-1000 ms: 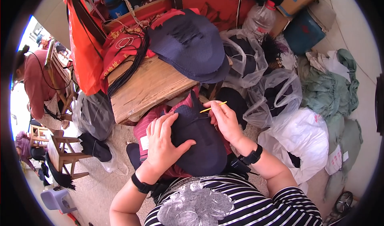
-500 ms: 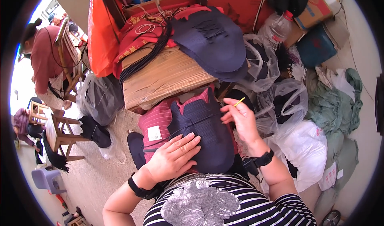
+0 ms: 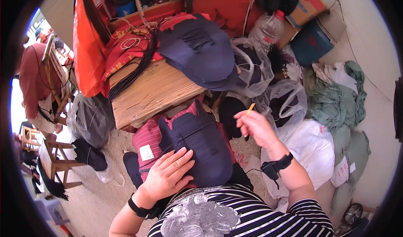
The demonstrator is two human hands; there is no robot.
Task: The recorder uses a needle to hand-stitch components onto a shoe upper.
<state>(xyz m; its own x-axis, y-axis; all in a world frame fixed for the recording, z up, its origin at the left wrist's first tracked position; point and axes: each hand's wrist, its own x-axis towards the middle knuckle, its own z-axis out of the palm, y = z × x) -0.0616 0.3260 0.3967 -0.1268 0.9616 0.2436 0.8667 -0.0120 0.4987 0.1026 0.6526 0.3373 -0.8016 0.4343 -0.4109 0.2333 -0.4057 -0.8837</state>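
Note:
Across my lap lies a navy textured fabric piece (image 3: 207, 153), rounded like a shoe upper, with dark cord (image 3: 181, 139) running over it. A maroon pinstriped cloth (image 3: 145, 138) with a white label shows under it. My left hand (image 3: 170, 170) rests flat on the piece's left side, fingers stretched out, near the cord. Off its right side, my right hand (image 3: 256, 127) is raised and closed on a thin yellow-handled tool (image 3: 250, 109). The tool's dark lower end shows below the fingers; its tip is too small to tell.
Ahead stands a wooden bench (image 3: 157, 92) bearing similar navy pieces (image 3: 199, 54) and a bundle of black cords (image 3: 136, 75). Plastic bags (image 3: 289, 98), a white sack (image 3: 308, 146) and green cloth (image 3: 336, 104) crowd the right. Left are a stool (image 3: 56, 157) and a person seated on a chair.
My right hand has moved away from the navy piece to the right with the yellow-handled tool. My left hand stays flat on the piece. The whole view has shifted.

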